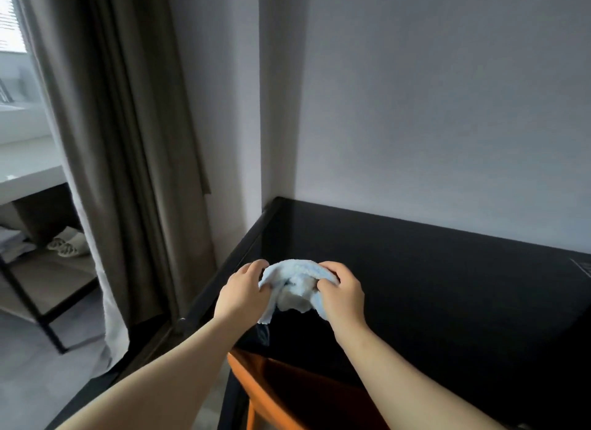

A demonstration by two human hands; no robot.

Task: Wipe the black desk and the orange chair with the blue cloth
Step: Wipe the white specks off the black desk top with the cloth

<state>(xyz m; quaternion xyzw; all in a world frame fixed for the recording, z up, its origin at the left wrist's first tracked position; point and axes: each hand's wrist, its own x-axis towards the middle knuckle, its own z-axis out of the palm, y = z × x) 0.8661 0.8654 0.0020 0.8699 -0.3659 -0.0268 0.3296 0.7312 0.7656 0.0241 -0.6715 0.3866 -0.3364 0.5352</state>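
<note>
Right now both hands are bunched around the cloth, which sits crumpled between them. The left hand pinches its left end with curled fingers, and the right hand grips the right end the same way, thumb tucked into the folds. A loose corner droops below the left hand toward the desk. Whether the cloth touches the surface I cannot tell; it looks held just above it.

The desk lies directly under and beyond the hands. Its long axis runs off to the right of the right hand, along the wall, while its short left edge sits just beside the left hand. So nearly all of the top stretches rightward and forward from the grip, and only a narrow strip lies to the left. My judgement is that the right hand is better placed to carry the cloth across, since the long run goes its way. The left hand is nearer the corner and the left edge.

The chair sits below the hands and closer to the body, its orange back showing between the two forearms, pushed in at the front edge of the desk. It looks like the later job, reached by dropping the hands and drawing them back. The curtain hangs well off to the left of the left hand.
</note>
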